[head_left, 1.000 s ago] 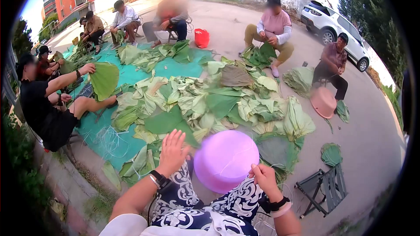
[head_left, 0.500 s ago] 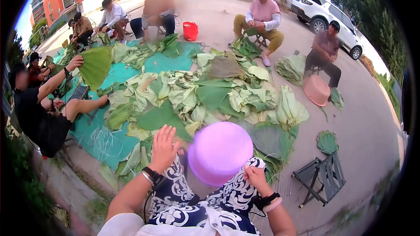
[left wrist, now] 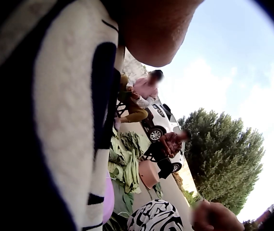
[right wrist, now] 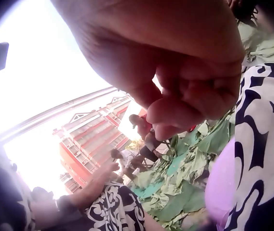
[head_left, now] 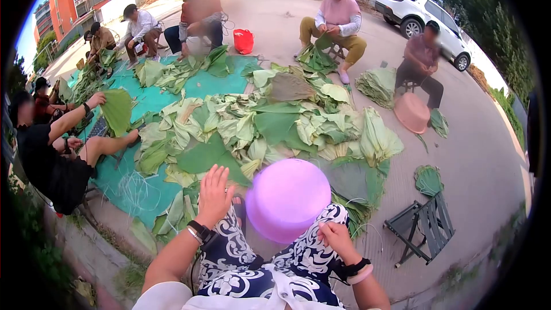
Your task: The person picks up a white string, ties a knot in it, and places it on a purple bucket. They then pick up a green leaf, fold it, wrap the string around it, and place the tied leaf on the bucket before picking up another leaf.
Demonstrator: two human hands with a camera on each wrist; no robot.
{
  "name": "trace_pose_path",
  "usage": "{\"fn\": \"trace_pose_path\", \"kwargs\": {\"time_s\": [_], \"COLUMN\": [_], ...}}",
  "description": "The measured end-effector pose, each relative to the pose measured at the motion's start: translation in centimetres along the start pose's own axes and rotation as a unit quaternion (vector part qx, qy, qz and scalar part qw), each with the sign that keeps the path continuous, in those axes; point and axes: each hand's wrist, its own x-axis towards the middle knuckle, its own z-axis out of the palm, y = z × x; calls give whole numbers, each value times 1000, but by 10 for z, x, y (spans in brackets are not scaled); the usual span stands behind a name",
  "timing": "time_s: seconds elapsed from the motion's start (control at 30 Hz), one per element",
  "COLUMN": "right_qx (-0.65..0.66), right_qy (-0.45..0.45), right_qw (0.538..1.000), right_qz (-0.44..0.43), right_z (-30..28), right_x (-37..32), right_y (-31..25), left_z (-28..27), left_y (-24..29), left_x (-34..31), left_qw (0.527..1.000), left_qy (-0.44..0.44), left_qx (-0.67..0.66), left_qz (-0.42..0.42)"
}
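My left hand (head_left: 214, 195) rests at my left knee with its fingers straight and together, holding nothing. Over my right thigh lies my right hand (head_left: 337, 237), its fingers loosely curled and the thumb against them; the right wrist view shows nothing between these fingers (right wrist: 175, 113). An upturned purple basin (head_left: 288, 198) stands just beyond my knees, between the two hands and apart from both. Past it spreads a wide heap of large green leaves (head_left: 241, 120), some pale and wilted, partly on a green sheet (head_left: 129, 186).
Several people sit around the leaves, one in black (head_left: 51, 155) lifting a leaf (head_left: 117, 112). At right are a folding stool (head_left: 422, 227), a leaf bundle (head_left: 429, 180) and a pink basin (head_left: 411, 112). Behind stand a red bag (head_left: 243, 41) and a white car (head_left: 425, 17).
My right hand has come down from beside the basin onto my thigh, and a white strand across the basin no longer shows. My left hand has settled slightly lower. The person in black lowered the leaf.
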Motion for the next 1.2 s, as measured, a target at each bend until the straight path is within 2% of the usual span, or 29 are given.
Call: {"fn": "trace_pose_path", "kwargs": {"time_s": [0.2,0.4,0.67,0.77,0.97,1.2], "right_qx": [13,48,65,75,70,71], "right_qy": [6,58,195,251,260,282], "right_qw": [1000,997,979,965,962,952], "right_qz": [14,8,-12,14,34,99], "right_z": [6,4,-17,-30,-63,-100], "right_x": [-18,-41,-79,-86,-70,-34], "right_y": [-4,-14,-22,-16,18,102], "left_z": [2,5,16,17,22,23], "left_y": [-3,-9,-17,-14,-13,-12], "left_x": [1,-2,-4,-3,3,5], "left_qw": [1000,999,999,999,1000,999], "left_qy": [30,32,25,24,14,-15], "left_qx": [-7,-24,-25,-25,-15,25], "left_qz": [7,-1,1,-1,-8,-16]}}
